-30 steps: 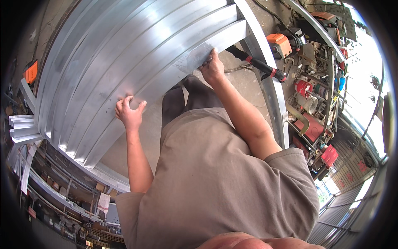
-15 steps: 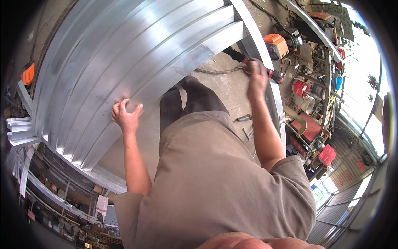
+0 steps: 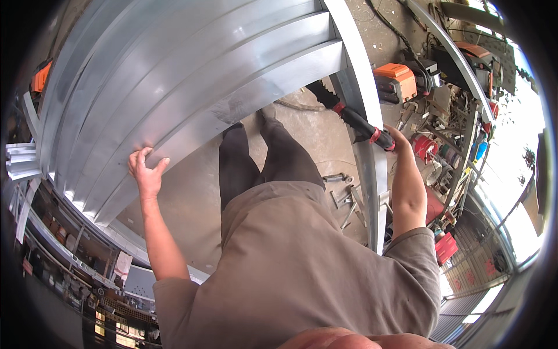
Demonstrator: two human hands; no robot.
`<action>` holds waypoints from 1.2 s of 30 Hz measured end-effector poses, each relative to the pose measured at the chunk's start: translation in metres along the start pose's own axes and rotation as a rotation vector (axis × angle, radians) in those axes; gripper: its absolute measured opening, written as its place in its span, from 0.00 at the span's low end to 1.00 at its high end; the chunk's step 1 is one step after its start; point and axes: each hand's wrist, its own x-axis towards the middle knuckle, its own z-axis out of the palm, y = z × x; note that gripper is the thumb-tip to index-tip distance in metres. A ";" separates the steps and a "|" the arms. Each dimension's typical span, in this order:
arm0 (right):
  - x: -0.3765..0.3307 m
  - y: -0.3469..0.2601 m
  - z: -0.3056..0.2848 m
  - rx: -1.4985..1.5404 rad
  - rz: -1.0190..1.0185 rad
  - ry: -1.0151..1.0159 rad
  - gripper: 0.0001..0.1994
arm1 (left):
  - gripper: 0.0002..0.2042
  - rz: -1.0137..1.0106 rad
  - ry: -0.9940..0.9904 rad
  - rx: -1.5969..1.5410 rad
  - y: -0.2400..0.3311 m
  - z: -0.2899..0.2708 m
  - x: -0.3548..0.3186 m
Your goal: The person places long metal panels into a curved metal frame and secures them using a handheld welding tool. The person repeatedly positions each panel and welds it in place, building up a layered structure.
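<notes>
The left hand rests at the nearest slat, fingers curled on the metal, thumb spread wide of them; the right hand is at the end of a black-and-red tool, its fingers mostly hidden, so I cannot tell whether they close on it; the tool crosses the pale side rail, and its handle looks stiff and fairly light, best held on the smooth black part between the red bands; its ribbed end looks bendier; the slat meets the rail at its right end and looks rigid, slick and easily scratched, best taken by its edges; the other slats lie beyond, together probably heavy; past the rail sits an orange-topped machine.
</notes>
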 end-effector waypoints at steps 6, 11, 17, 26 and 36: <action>0.034 0.016 -0.008 0.050 0.100 0.075 0.24 | 0.29 0.006 0.013 -0.062 0.003 0.000 0.000; -0.014 0.029 -0.004 0.513 -0.264 -0.131 0.17 | 0.29 -0.013 0.028 -0.078 0.007 -0.001 -0.002; -0.157 0.019 0.022 0.932 -0.628 -0.100 0.11 | 0.28 -0.028 0.007 -0.028 0.005 -0.002 -0.003; -0.280 -0.001 0.060 0.711 -1.037 -0.201 0.20 | 0.28 -0.052 0.013 0.017 0.011 -0.003 -0.004; -0.361 -0.033 0.141 0.505 -1.435 -0.113 0.23 | 0.28 -0.006 0.021 0.010 0.002 0.000 -0.003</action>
